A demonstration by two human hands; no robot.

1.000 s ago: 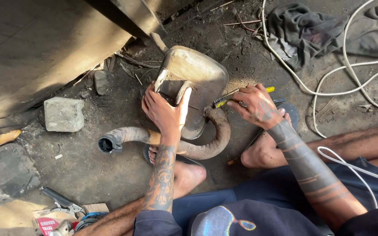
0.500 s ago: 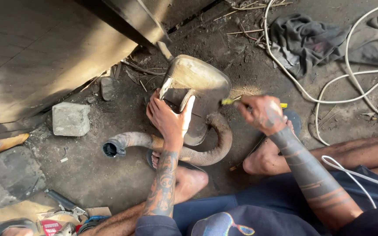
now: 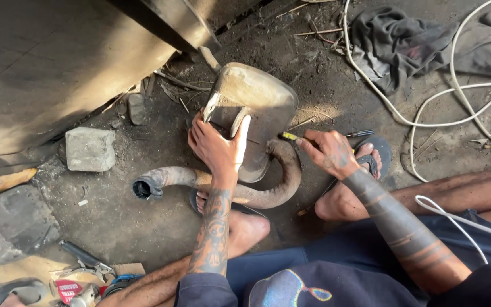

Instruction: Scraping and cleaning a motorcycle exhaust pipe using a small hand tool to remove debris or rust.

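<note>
Head view looks down on a person squatting on a dirt floor (image 3: 115, 227). Their left hand (image 3: 218, 149) is clenched around the near edge of a dented metal muffler (image 3: 254, 108), which stands on the ground between their feet. A rusty curved exhaust pipe (image 3: 200, 182) runs from under the muffler to an open end at the left. Their right hand (image 3: 329, 152) grips a yellow-tipped tool (image 3: 288, 136), its tip just beside the muffler's right side. A concrete block (image 3: 90, 149) sits well to the left; white cable (image 3: 427, 122) loops past a dark cloth (image 3: 393, 42).
</note>
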